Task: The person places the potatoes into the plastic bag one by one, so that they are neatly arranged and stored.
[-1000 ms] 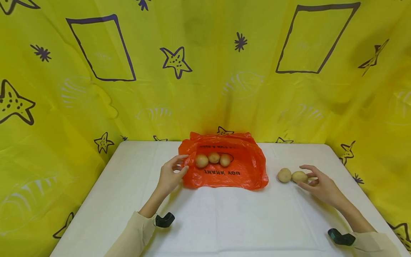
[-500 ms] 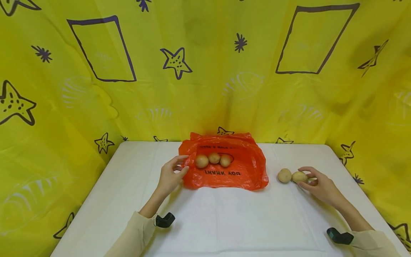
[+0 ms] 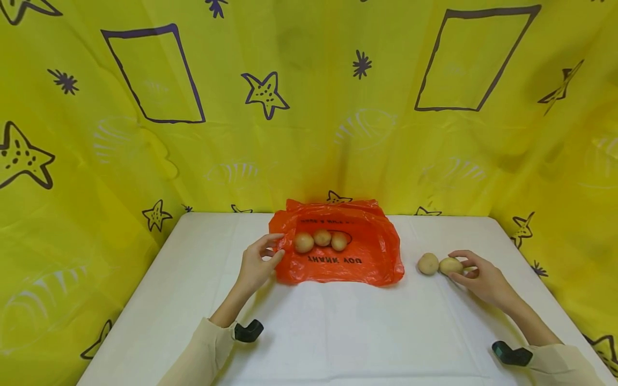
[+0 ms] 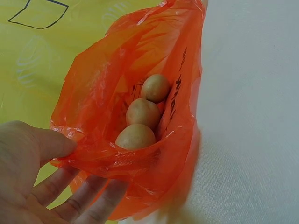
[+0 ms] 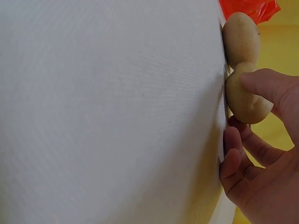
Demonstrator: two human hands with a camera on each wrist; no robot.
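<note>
The right hand (image 3: 483, 280) pinches a pale tan, oval potato (image 3: 450, 266) between thumb and fingers on the flat white tabletop (image 3: 338, 332); its long axis runs left to right, its left end touching a rounder, light-brown potato (image 3: 427, 264). The left hand (image 3: 256, 265) pinches the left rim of a red, black-printed plastic bag (image 3: 369, 260), set widthways, mouth gaping upward, around three round brown potatoes (image 3: 322, 237).

An open, thin red plastic bag (image 3: 364, 247) holds three round tan potatoes (image 3: 322, 237); two pale rounded potatoes (image 3: 428, 264) lie outside, side by side.
</note>
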